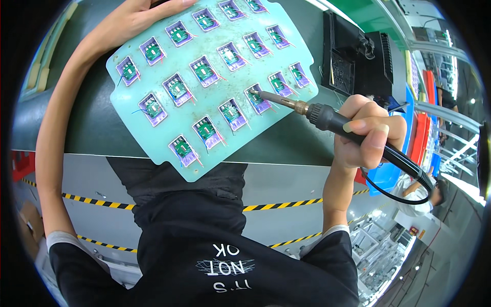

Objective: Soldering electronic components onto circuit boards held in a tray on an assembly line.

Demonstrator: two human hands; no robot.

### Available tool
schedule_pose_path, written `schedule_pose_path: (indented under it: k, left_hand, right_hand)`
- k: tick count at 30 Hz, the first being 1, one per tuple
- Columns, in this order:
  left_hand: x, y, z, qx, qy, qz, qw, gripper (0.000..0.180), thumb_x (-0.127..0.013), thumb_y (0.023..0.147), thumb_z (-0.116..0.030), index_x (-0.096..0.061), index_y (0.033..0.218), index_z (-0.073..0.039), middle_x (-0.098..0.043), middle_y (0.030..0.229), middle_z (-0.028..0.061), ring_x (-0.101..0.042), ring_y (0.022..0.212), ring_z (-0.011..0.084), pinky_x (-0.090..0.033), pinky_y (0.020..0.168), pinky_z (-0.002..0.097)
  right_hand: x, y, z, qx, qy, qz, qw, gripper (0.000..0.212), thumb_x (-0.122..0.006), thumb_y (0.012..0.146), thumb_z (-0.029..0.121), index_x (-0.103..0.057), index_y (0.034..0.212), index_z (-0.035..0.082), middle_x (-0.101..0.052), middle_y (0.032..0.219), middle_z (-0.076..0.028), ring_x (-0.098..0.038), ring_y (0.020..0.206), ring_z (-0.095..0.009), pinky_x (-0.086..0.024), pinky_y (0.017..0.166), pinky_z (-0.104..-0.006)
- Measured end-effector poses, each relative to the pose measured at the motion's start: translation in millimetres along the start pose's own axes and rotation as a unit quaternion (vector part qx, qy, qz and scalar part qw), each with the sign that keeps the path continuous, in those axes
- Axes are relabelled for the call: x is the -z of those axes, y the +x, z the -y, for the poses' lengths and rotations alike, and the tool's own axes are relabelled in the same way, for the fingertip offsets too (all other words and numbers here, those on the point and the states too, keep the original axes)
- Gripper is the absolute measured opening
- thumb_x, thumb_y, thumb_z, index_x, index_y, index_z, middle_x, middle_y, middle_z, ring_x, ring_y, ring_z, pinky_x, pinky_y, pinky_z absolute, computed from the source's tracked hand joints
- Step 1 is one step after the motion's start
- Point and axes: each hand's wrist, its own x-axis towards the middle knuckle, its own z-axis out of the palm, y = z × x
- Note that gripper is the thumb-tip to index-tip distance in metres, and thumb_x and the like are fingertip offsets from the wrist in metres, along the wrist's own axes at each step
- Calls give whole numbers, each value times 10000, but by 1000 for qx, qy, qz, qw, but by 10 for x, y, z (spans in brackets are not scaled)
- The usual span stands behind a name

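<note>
My right hand grips a soldering iron with a black handle. Its metal tip reaches a small green circuit board in a purple housing, in the row nearest me. A pale green tray lies tilted on the bench, with several such housings set in its cutouts. Thin red and blue wires stick out of them. My left hand is at the tray's far left edge. One finger stretches along the top of the picture; the others are cut off, so its grip is hidden.
The dark green bench ends in front of my body. A black box-like device stands right of the tray. Blue bins and red bins are farther right. The iron's black cable loops below my right hand. Behind it a person works.
</note>
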Motion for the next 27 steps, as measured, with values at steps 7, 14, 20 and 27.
schedule_pose_path:
  k: [7,14,20,27]
  left_hand:
    - [-12,4,-15,11,-10,2,1000,386,-459,938,-196,-468,1280,-16,-598,1132,126,-562,966,151,-450,819,283]
    - [1,-18,-50,8,17,2,1000,385,-456,938,-195,-470,1278,-16,-597,1136,128,-562,964,151,-448,820,281]
    - [-4,-44,-5,33,7,-2,999,384,-463,937,-196,-472,1280,-25,-594,1138,126,-553,982,150,-438,837,283]
    - [11,-62,18,16,-28,-10,999,376,-471,937,-196,-482,1276,-34,-590,1143,126,-543,1000,151,-429,853,277]
  right_hand:
    - [31,35,33,22,-2,-51,998,186,-445,833,114,-404,663,50,-379,436,-35,-243,318,-74,-242,324,-224]
    - [203,48,-11,22,39,-156,987,205,-429,855,110,-419,679,3,-419,460,-65,-245,303,-63,-271,308,-214]
    - [195,54,1,15,27,-184,983,208,-422,847,101,-423,660,9,-388,441,-38,-254,297,-56,-274,304,-211]
    - [16,-13,19,-8,69,-168,983,175,-438,836,84,-402,680,15,-456,513,-79,-277,317,-71,-288,316,-223]
